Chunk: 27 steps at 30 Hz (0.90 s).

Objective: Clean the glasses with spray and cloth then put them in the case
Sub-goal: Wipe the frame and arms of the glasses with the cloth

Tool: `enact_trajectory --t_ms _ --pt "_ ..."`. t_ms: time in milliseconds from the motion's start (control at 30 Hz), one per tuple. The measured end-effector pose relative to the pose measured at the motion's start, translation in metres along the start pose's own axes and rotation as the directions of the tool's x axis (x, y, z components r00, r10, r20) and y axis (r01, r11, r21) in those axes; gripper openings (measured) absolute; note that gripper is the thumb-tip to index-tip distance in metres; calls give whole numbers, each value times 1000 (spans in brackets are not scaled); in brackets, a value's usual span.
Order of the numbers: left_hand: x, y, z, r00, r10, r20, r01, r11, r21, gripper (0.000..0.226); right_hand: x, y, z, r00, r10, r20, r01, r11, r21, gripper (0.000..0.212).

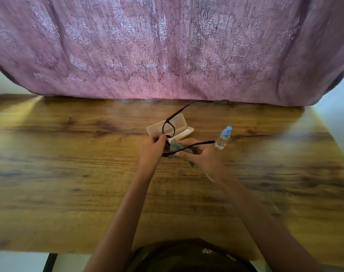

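Black-framed glasses [168,128] held just in front of the open translucent plastic case [182,121] on the wooden surface [69,163]; left hand [152,147] pinches the frame; right hand [201,154] grips a grey cloth [176,147]; blue-capped clear spray bottle [223,138] right of the case.

We reach both bare arms forward and bring our hands close together out in front. Our left hand [153,147] is curled up with its fingers [161,138] pinched tight. Our right hand [201,154] sits just beside it, palm turned left, its fingers [183,154] pressed together and pointing at the left hand.
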<state>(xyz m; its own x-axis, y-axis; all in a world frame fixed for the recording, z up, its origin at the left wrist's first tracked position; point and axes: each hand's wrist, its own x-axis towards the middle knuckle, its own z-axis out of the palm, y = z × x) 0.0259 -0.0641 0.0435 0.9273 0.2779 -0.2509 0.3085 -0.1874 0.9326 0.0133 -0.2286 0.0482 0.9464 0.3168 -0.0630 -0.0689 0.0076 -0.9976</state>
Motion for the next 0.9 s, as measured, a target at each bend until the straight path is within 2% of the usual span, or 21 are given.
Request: enact_trajectory --t_ms 100,167,300,367,433,500,533,600,667,700,900 --pt "-1 1 0 999 3 -46 1 997 83 20 -3 -5 6 996 -62 63 57 996 74 33" --pt "-1 1 0 998 2 -58 5 993 116 21 -2 -8 9 995 -94 33 90 991 98 26" --pt "-2 5 -5 998 -55 -10 55 998 10 20 0 -14 7 993 -112 -21 113 988 104 22" --pt "-3 8 -8 999 -24 -31 25 998 56 28 3 -17 4 991 -110 -71 118 985 122 20" --pt "-6 10 -12 983 123 -136 -83 960 269 34 6 -19 0 990 -99 -99 118 971 209 18" --pt "-14 15 -17 909 374 -185 -284 880 382 31 9 -21 -6 992 -80 -100 104 957 269 23" --pt "-17 17 -20 864 483 -140 -410 837 362 30 10 -23 -8 993 -72 -95 97 954 285 24" --pt "-22 22 -24 784 620 39 -607 751 262 32 13 -25 -11 994 -49 -95 78 944 322 18" --pt "-26 24 -26 713 675 192 -701 677 223 29 15 -27 -11 994 -14 -107 54 922 384 15" --pt "-27 25 -25 682 698 216 -731 643 228 24 15 -28 -11 994 -2 -108 47 911 410 15" --pt "-30 36 -21 627 766 146 -766 570 297 9 18 -31 -12 993 8 -119 42 910 413 24"
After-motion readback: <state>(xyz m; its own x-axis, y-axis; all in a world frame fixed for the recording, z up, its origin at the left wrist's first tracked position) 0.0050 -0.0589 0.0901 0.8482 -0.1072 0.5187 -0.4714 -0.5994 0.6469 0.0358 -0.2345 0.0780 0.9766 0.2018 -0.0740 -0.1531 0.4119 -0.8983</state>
